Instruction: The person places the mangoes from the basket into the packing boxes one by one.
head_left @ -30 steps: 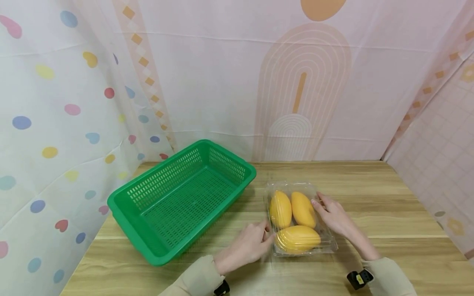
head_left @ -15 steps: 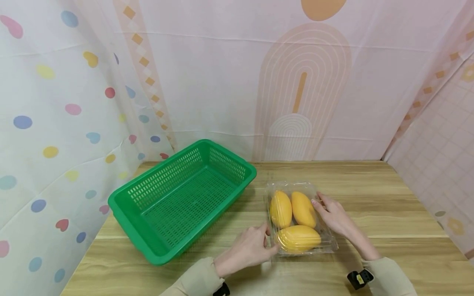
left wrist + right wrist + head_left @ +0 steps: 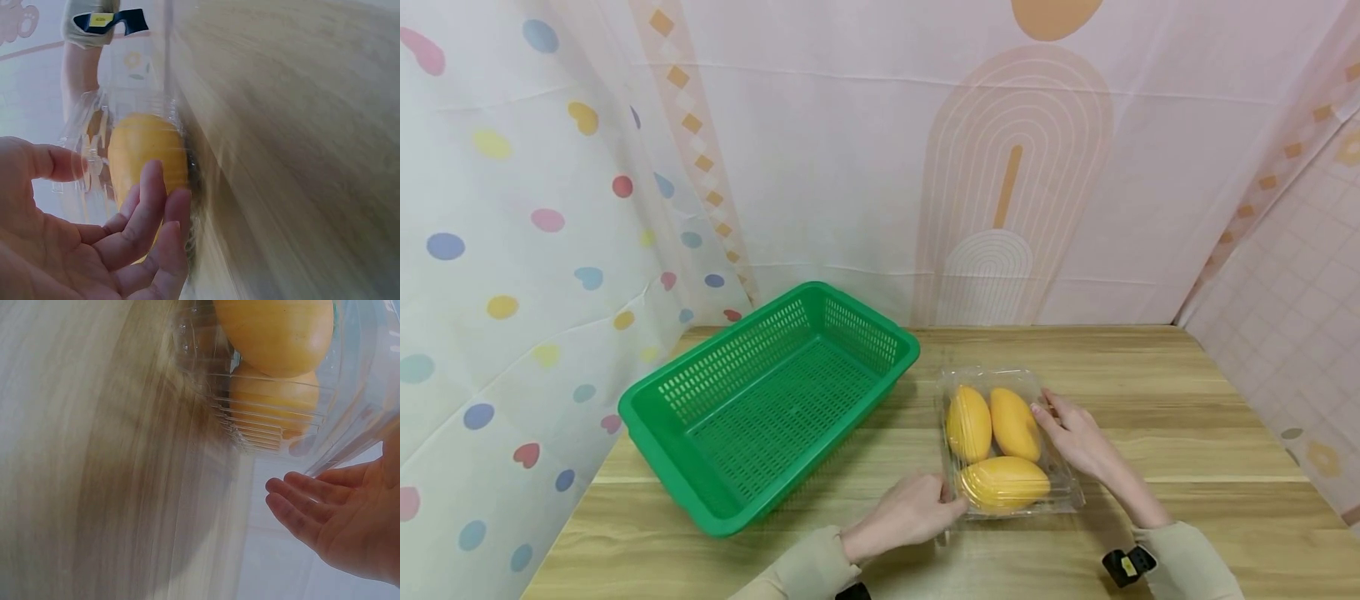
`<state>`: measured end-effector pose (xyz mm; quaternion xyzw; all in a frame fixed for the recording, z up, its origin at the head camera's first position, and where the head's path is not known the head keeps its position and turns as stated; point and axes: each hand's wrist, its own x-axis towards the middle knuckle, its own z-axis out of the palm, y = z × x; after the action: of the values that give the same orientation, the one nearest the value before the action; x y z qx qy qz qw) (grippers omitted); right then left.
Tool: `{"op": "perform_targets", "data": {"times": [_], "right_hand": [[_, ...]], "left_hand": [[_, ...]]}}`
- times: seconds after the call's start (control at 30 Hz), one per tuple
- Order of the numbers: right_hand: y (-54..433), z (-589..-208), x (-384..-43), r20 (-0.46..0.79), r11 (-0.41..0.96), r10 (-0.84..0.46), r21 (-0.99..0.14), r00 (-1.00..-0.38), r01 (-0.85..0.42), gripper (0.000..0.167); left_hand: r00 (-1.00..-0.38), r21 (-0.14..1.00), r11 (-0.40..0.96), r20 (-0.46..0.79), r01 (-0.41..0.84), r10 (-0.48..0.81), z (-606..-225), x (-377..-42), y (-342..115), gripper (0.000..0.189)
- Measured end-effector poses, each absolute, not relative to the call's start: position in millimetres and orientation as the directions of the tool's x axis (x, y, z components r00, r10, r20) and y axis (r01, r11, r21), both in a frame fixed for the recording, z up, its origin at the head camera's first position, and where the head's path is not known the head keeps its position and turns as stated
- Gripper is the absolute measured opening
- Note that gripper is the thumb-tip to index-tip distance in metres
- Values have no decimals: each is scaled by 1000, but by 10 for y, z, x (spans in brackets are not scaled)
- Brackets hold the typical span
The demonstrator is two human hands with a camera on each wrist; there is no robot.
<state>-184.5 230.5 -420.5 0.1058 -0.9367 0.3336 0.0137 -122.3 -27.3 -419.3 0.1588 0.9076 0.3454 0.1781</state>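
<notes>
A clear plastic clamshell box (image 3: 1063, 498) holds three yellow mangoes (image 3: 1004, 484) on the table. My left hand (image 3: 910, 512) is at its front left corner. In the left wrist view, the thumb (image 3: 65, 164) touches the lid's edge, while the loosely bent fingers (image 3: 152, 187) stay spread beside the box wall. On the opposite side, my right hand (image 3: 1078, 437) pinches the box's right edge, thumb over the top. In the right wrist view, its other fingers (image 3: 300, 515) extend along the outside of the rim, and the thumb tip shows dimly through the plastic.
A green perforated plastic basket (image 3: 658, 379) stands to the left on the wooden table (image 3: 1157, 400). A patterned cloth (image 3: 835, 167) hangs behind the table and along both sides. Dark wrist straps (image 3: 1127, 567) sit at both sleeves.
My left hand has slid slightly toward the box's front left corner, its thumb and fingers shifting along the edge. The right hand, box and basket look unmoved.
</notes>
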Motion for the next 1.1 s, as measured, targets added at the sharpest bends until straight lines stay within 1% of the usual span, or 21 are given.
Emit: {"op": "perform_targets", "data": {"times": [0.1,0.23,0.5,0.7,0.9,1.03,1.1], "right_hand": [[2303,-4204,-1844,97,756,-189,-621,-977,-207,60],[2296,-4200,-1841,88,755,-189,-624,-978,-202,60],[2279,-4185,-1837,67,738,-206,-644,-976,-200,62],[2277,-4180,-1831,59,733,-210,-651,-976,-197,63],[2279,-4185,-1836,62,732,-205,-652,-977,-195,61],[2279,-4186,-1841,59,731,-203,-654,-977,-191,62],[2280,-4185,-1841,56,731,-202,-656,-978,-189,62]], "left_hand": [[-876,698,702,-242,141,417,-4176,-1239,-260,37],[-864,721,682,-261,122,431,-4159,-1267,-249,36],[-853,801,594,-263,67,450,-4167,-1285,-243,26],[-857,784,616,-263,78,443,-4163,-1298,-241,29],[-844,784,616,-274,81,461,-4145,-1320,-250,27],[-827,781,617,-280,98,487,-4126,-1352,-266,35],[-809,775,623,-302,100,505,-4102,-1369,-277,38]]}}
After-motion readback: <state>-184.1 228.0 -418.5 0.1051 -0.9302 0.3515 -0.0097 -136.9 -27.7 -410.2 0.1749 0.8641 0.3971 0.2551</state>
